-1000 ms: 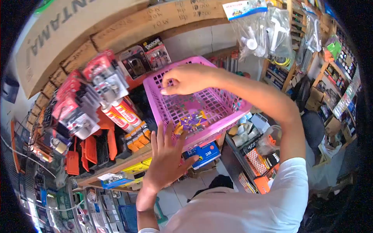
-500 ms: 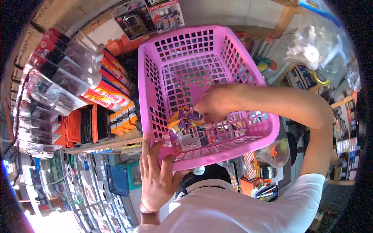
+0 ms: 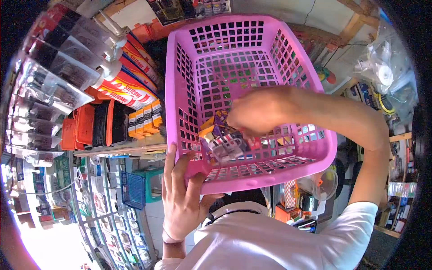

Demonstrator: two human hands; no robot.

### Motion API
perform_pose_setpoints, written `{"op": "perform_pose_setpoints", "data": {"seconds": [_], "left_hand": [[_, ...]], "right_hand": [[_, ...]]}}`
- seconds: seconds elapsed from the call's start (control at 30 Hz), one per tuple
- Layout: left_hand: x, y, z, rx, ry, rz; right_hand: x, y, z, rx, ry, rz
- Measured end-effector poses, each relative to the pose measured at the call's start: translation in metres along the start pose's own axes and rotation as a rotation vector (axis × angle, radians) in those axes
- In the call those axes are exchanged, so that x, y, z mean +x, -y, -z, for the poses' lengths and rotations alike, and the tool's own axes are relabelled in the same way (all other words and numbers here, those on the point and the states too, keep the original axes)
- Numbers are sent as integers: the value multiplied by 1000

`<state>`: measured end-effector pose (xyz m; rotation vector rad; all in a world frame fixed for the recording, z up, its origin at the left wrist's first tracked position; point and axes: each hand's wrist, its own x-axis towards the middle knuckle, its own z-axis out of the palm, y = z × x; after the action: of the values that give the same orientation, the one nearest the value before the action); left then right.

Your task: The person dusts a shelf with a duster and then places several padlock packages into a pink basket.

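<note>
A pink plastic basket (image 3: 252, 182) with a grid of square holes is tilted in front of me. My left hand (image 3: 182, 198) grips its near left corner, fingers over the rim. Inside the basket, my right hand (image 3: 258, 110) is curled at a small heap of packets, its fingertips hidden and blurred, so what they hold cannot be made out. Purple and yellow packets (image 3: 216, 123) lie beside those fingers. Closer to the near wall sits a padlock in clear packaging (image 3: 227, 148), with a red packet (image 3: 253, 141) to its right.
On the left shelf lie silicone tubes (image 3: 130, 90), small yellow boxes (image 3: 145, 119) and black-and-orange packs (image 3: 92, 126). Clear plastic packs (image 3: 49, 67) hang at far left. Plastic bags (image 3: 387, 67) hang at right. A blue basket (image 3: 133, 190) and a clear tub (image 3: 325, 183) are lower down.
The view has shifted, so the basket sits a little higher and further right. My right hand has stirred the packets, and the padlock pack has turned. My left hand keeps its grip.
</note>
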<state>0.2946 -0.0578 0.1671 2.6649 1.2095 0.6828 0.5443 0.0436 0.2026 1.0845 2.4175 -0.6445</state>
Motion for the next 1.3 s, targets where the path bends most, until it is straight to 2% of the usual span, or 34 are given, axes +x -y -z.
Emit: {"op": "perform_pose_setpoints", "data": {"seconds": [0.07,0.2,0.3,0.43,0.53,0.6,0.63,0.7,0.8,0.83,0.93,1.0,1.03,1.1,1.13,1.17,1.23,1.27,1.3], "left_hand": [[3,0,2,-24,-11,-31],[4,1,8,-43,19,-43],[3,1,7,-84,-9,-42],[3,3,9,-96,4,-81],[2,4,10,-104,0,-97],[2,3,9,-104,1,-110],[1,3,8,-95,-18,-111],[-1,2,6,-86,-40,-119],[-9,1,9,-128,-142,-116],[-13,1,12,-230,-167,-154],[-36,13,6,-363,-189,-256],[-42,15,-22,-937,-472,-698],[-48,11,-29,-932,-484,-702],[-64,3,-38,-1449,-289,-740],[-70,2,-34,-1447,-288,-746],[-77,2,-28,-1529,-57,-588],[-90,8,-11,-1607,417,-296],[-100,19,-7,-1477,584,-214],[-108,31,-12,-1473,759,-130]], "right_hand": [[-15,4,20,-53,-20,-12],[-47,5,31,36,-191,-10],[-69,4,20,-272,-602,-18],[-94,6,18,-331,-683,-102],[-109,14,21,-264,-766,-126],[-115,16,20,-140,-963,-55],[-117,19,19,-146,-968,-62],[-118,28,16,-227,-1315,79],[-133,45,6,-289,-1448,108],[-138,55,2,-267,-1499,111],[-158,95,-15,-274,-1445,99],[-162,118,-25,-129,-1282,202],[-154,131,-33,-87,-1255,246],[-128,153,-54,-65,-1212,328],[-115,165,-63,-83,-1198,365],[-106,180,-69,-71,-1120,339],[-81,202,-80,-145,-1146,257],[-68,210,-85,-213,-1161,180],[-55,217,-90,-181,-1138,135]]}}
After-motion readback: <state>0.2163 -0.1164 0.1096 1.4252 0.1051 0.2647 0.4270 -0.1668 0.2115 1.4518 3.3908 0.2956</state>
